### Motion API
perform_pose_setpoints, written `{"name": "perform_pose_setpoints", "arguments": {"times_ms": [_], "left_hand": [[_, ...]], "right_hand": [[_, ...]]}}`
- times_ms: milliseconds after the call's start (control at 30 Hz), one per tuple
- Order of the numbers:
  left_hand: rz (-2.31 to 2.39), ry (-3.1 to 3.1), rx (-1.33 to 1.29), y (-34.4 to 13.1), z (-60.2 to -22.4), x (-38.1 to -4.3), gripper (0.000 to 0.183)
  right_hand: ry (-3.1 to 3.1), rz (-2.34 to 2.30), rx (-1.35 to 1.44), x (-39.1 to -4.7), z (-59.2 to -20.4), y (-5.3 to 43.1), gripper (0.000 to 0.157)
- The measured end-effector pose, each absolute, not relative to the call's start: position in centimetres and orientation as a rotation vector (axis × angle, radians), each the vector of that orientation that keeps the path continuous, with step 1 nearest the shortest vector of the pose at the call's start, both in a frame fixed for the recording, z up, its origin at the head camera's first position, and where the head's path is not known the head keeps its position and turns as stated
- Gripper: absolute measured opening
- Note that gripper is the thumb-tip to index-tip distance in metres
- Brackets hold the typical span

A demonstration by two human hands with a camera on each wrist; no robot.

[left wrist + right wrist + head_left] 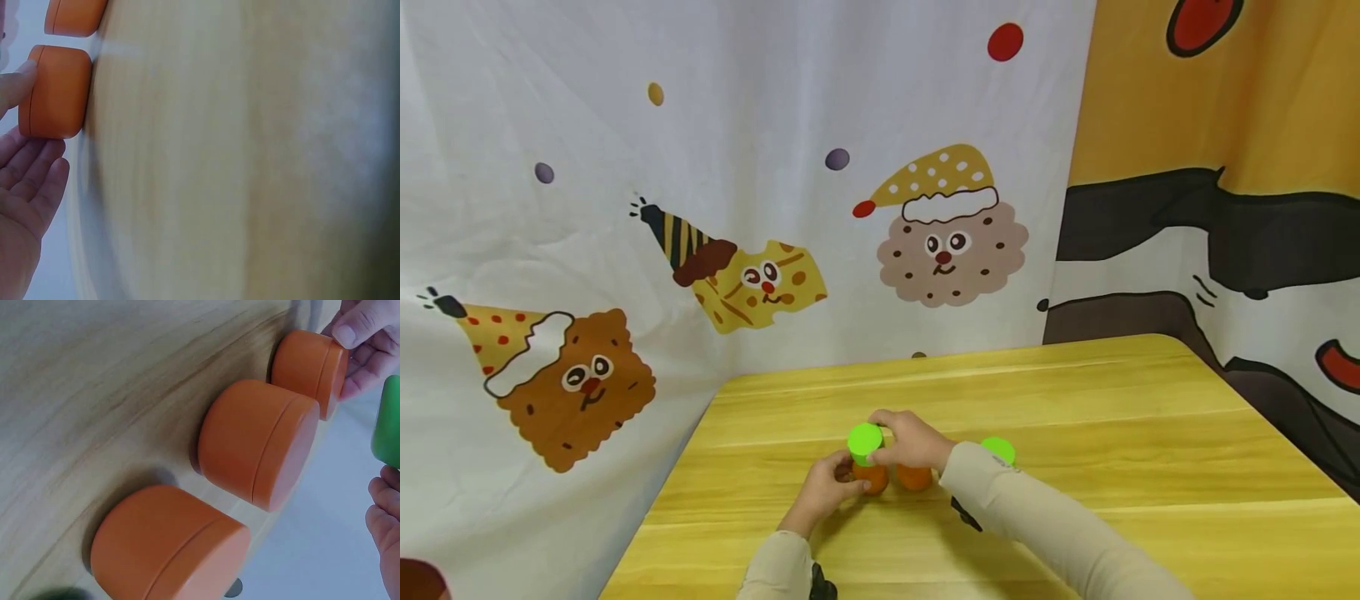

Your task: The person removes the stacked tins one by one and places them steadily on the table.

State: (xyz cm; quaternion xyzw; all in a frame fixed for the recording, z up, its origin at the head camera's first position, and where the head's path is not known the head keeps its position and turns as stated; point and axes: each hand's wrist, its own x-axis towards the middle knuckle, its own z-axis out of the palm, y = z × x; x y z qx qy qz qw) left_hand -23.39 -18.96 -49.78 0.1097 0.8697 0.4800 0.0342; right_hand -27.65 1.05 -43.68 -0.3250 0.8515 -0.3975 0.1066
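A row of lidded orange round containers stands on the table. At the left end, my left hand [822, 493] holds one orange container [872, 480], its thumb on the lid edge and fingers at the opposite side. Above that container, my right hand [917, 442] grips a green round container [866, 442] between thumb and fingers. In the right wrist view the green container [389, 425] is apart from the orange lids. A middle orange container [256, 437] and a nearer one [169, 544] stand beside it; my right wrist mostly hides the latter in the head view.
Another green round container [998, 450] stands right of the row, partly behind my right sleeve [1037, 508]. The yellow wood-grain table [1150, 433] extends to a patterned curtain [790, 125] at the back. A dark red object [421, 579] shows at the lower left corner.
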Motion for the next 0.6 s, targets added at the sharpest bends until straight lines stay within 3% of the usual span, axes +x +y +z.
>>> {"name": "perform_pose_setpoints", "arguments": {"times_ms": [367, 600], "left_hand": [[1.49, 2.668, 0.328, -19.0, -49.9, -23.3, 0.054], [1.487, 2.661, 0.297, -19.0, -49.9, -23.3, 0.055]], "right_hand": [[2.47, -1.321, -0.933, -27.9, -43.3, 2.8, 0.043], [2.525, -1.366, -0.877, -28.1, -43.6, 4.4, 0.048]]}}
